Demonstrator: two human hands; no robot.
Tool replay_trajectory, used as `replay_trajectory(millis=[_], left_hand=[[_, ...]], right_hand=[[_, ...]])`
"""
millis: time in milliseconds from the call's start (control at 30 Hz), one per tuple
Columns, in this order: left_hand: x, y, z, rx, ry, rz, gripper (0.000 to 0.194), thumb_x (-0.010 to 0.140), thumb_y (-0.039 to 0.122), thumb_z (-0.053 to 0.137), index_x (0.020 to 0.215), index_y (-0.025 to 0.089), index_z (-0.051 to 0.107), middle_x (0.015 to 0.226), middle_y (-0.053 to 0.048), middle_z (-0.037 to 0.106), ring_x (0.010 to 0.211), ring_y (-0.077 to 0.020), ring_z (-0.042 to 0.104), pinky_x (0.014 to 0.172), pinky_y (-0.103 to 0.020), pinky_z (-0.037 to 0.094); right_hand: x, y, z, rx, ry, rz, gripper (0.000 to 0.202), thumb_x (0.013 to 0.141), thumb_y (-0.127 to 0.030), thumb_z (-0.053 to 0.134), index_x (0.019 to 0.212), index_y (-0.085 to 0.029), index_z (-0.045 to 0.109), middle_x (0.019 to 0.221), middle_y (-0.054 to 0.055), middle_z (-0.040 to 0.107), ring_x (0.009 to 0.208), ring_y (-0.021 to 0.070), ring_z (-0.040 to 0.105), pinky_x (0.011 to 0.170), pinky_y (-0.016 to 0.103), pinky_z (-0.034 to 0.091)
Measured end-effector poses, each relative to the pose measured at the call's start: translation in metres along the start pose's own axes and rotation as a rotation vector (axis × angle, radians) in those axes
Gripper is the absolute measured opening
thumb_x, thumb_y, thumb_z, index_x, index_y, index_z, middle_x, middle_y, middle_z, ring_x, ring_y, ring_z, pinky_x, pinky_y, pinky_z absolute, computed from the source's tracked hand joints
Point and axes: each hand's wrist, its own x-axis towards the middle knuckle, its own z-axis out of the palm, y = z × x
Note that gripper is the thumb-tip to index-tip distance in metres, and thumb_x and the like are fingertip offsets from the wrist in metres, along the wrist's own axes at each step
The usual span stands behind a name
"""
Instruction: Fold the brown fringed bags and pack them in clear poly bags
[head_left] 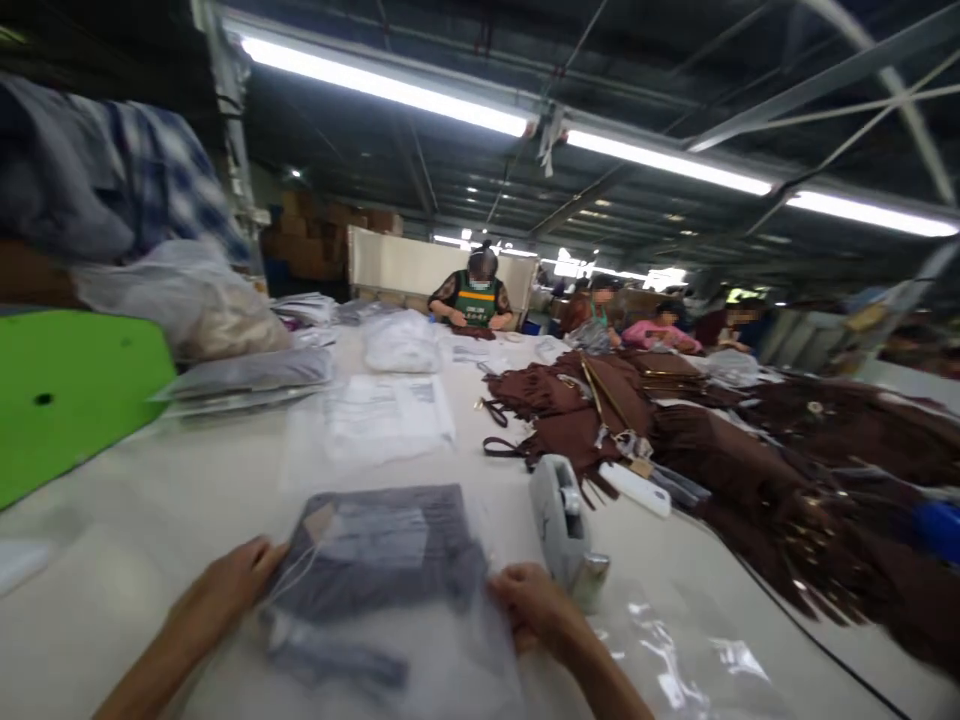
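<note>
Left hand (244, 572) touched the near-left edge of the bagged garment, fingers together and pointing to 2 o'clock; blurred there, can't tell if it pinched the film or just rested on it. Right hand (531, 600) had curled fingers and pinched the right edge of the clear bag (469, 640). Grey garment (375, 575) lay folded inside that bag, between the hands: at 3 o'clock from the left one, at 9 to 10 o'clock from the right one. Brown tag (319, 523) on a white string sat at the garment's 10 o'clock corner, pale label (386, 537) just beside it, toward 3 o'clock

Next ring out: tape dispenser (556, 520) stood near the right hand at 1 o'clock, loose clear film (682, 660) lay at 4 o'clock from that hand. White handheld device (636, 490) was at 2 o'clock, past the dispenser. Printed sheets (390, 412) lay at 12 o'clock from the garment, stack of grey packs (251, 375) at 11, green panel (75, 395) at 10

Farther: brown fringed bags (592, 395) were piled from 1 to 3 o'clock, white plastic bundle (403, 342) at 12. Co-worker in a green apron (474, 300) sat across the table (480, 490) at 12 to 1 o'clock, both forearms over brown material
</note>
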Motion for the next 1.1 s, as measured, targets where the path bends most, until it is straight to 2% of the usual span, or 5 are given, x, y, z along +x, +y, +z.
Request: replay_trajectory(millis=[200, 467, 767, 967, 1100], left_hand=[[-0.013, 0.011, 0.012, 0.027, 0.031, -0.053, 0.036, 0.098, 0.041, 0.024, 0.096, 0.019, 0.052, 0.089, -0.015, 0.071, 0.087, -0.0308, 0.069, 0.066, -0.034, 0.043], [-0.036, 0.002, 0.008, 0.005, 0.027, -0.024, 0.036, 0.095, 0.051, 0.034, 0.107, 0.021, 0.049, 0.093, -0.011, 0.073, 0.087, -0.0286, 0.070, 0.066, -0.033, 0.045], [-0.058, -0.004, 0.022, 0.140, 0.193, 0.042, 0.039, 0.098, 0.037, 0.034, 0.129, 0.015, 0.041, 0.094, -0.015, 0.071, 0.085, -0.0335, 0.070, 0.065, -0.037, 0.049], [-0.096, -0.002, 0.018, 0.214, 0.193, 0.561, 0.020, 0.093, 0.024, 0.051, 0.111, 0.024, 0.057, 0.118, -0.008, 0.062, 0.109, -0.0267, 0.058, 0.096, -0.039, 0.042], [-0.110, 0.026, 0.027, 0.246, 0.116, 0.862, 0.019, 0.090, 0.023, 0.057, 0.108, 0.026, 0.057, 0.113, -0.003, 0.062, 0.101, -0.0230, 0.058, 0.091, -0.037, 0.042]], right_hand=[[-0.003, 0.004, -0.008, 0.018, -0.074, 0.035, 0.050, 0.045, -0.061, 0.072, 0.062, -0.021, 0.047, 0.050, -0.003, 0.053, 0.041, 0.0124, 0.052, 0.040, 0.025, 0.044], [-0.024, 0.005, 0.000, 0.052, -0.098, 0.058, 0.051, 0.049, -0.060, 0.074, 0.062, -0.021, 0.045, 0.048, -0.006, 0.046, 0.040, 0.0088, 0.046, 0.039, 0.020, 0.035], [-0.033, 0.010, -0.006, 0.093, -0.070, 0.044, 0.050, 0.047, -0.050, 0.079, 0.065, -0.022, 0.041, 0.050, -0.008, 0.047, 0.041, 0.0083, 0.048, 0.040, 0.020, 0.042], [-0.040, 0.021, -0.010, 0.120, -0.067, 0.092, 0.051, 0.054, -0.057, 0.076, 0.071, -0.022, 0.044, 0.053, -0.007, 0.047, 0.039, 0.0083, 0.048, 0.038, 0.020, 0.042], [-0.040, 0.024, -0.010, 0.104, -0.083, 0.086, 0.053, 0.050, -0.057, 0.078, 0.066, -0.022, 0.041, 0.048, -0.009, 0.042, 0.036, 0.0047, 0.039, 0.036, 0.018, 0.038]])
